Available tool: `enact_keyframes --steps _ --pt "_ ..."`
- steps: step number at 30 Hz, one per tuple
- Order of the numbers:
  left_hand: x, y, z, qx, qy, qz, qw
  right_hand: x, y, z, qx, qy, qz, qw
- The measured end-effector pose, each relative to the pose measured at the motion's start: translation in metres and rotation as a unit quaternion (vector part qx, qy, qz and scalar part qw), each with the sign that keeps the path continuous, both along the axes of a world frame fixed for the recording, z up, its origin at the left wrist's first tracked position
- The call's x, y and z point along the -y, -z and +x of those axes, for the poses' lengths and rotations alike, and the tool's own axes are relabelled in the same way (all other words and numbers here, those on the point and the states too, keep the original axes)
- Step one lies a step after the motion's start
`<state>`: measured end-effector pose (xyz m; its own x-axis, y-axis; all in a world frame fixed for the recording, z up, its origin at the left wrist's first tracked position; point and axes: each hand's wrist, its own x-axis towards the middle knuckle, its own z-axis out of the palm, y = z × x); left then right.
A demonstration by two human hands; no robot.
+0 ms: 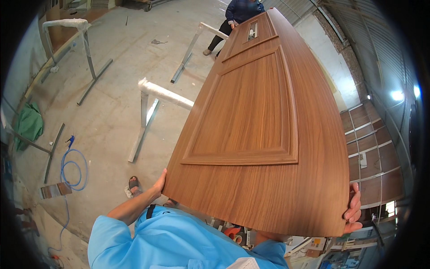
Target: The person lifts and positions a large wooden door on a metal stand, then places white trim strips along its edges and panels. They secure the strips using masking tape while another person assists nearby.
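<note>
A large brown wood-grain door (242,112) with raised panel mouldings stretches away from me, tilted up along its right side. Its left edge near the close corner is held by my left hand (159,181), whose fingers are partly hidden behind the edge. My right hand (353,210) wraps its fingers round the right edge at the near end; most of that forearm is hidden under the door. Toward the far end a small rectangular opening or inset (253,31) sits in the upper panel. A co-worker in dark clothes (242,11) stands at that end, one hand at the door's edge.
A metal trestle with a wrapped top bar (165,94) stands left of the door, partly under it. Farther off are another trestle (197,42) and one at the far left (85,49). A blue air hose (74,168) and a green cloth (29,123) lie at left.
</note>
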<state>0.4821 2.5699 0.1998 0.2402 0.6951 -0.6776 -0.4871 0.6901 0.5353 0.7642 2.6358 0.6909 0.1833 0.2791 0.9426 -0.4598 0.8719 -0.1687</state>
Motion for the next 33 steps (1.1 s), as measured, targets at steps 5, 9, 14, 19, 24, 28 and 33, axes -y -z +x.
enact_keyframes --steps 5,9,14,19,24,28,33 --pt "-0.001 -0.026 -0.032 -0.041 -0.003 -0.022 0.999 0.007 0.002 0.000 -0.051 -0.012 -0.049 0.997" --pt "-0.002 -0.029 -0.054 -0.092 -0.023 -0.015 0.995 0.014 0.027 0.023 -0.103 0.069 -0.111 0.986" --pt "-0.003 -0.017 -0.094 -0.088 -0.050 -0.027 0.994 0.011 0.084 0.096 -0.001 -0.153 -0.168 0.974" --pt "0.002 -0.052 -0.155 -0.262 -0.065 -0.020 0.963 0.012 0.196 0.144 -0.259 -0.301 -0.276 0.876" --pt "0.001 -0.099 -0.203 -0.366 -0.099 -0.036 0.925 0.022 0.308 0.152 -0.157 -0.008 -0.490 0.858" --pt "0.003 -0.104 -0.230 -0.438 -0.113 -0.045 0.890 0.047 0.384 0.132 -0.199 0.071 -0.620 0.756" --pt "0.017 -0.101 -0.240 -0.486 -0.115 -0.081 0.863 0.077 0.473 0.104 -0.265 0.069 -0.730 0.626"
